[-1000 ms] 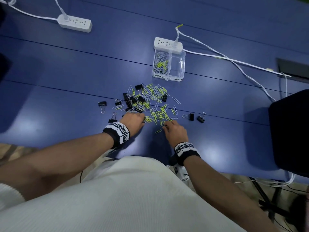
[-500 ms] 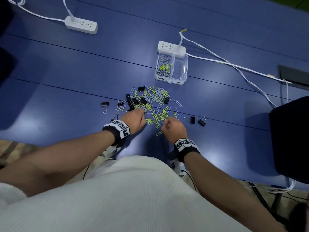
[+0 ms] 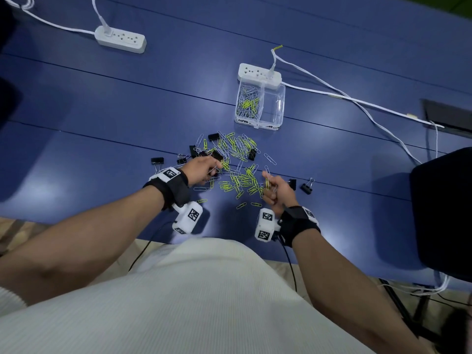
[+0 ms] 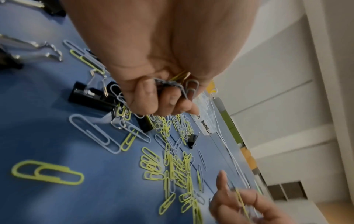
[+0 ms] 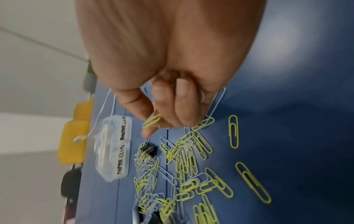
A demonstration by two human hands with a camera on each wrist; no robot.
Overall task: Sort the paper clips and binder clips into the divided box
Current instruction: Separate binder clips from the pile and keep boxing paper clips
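A heap of yellow and pale paper clips (image 3: pixel 238 162) mixed with black binder clips (image 3: pixel 214 136) lies on the blue table (image 3: pixel 102 111). Behind it stands the clear divided box (image 3: pixel 260 104); its left compartment holds paper clips, its right one looks bare. My left hand (image 3: pixel 204 168) hovers over the heap's left side, fingers curled round a bunch of paper clips (image 4: pixel 178 84). My right hand (image 3: pixel 274 191) is raised at the heap's right edge, pinching a yellow paper clip (image 5: pixel 152 120) with more clips in its palm.
A white power strip (image 3: pixel 259 75) sits right behind the box, with its cable (image 3: pixel 357 100) running right. Another strip (image 3: pixel 120 42) lies far left. Two loose binder clips (image 3: pixel 306 187) lie right of my right hand, one (image 3: pixel 157 160) at the left. A black object (image 3: pixel 444 213) covers the right edge.
Both hands have lifted off the table with paper clips gathered in them. The right hand turned palm-up and rose beside the heap; the left moved slightly forward.
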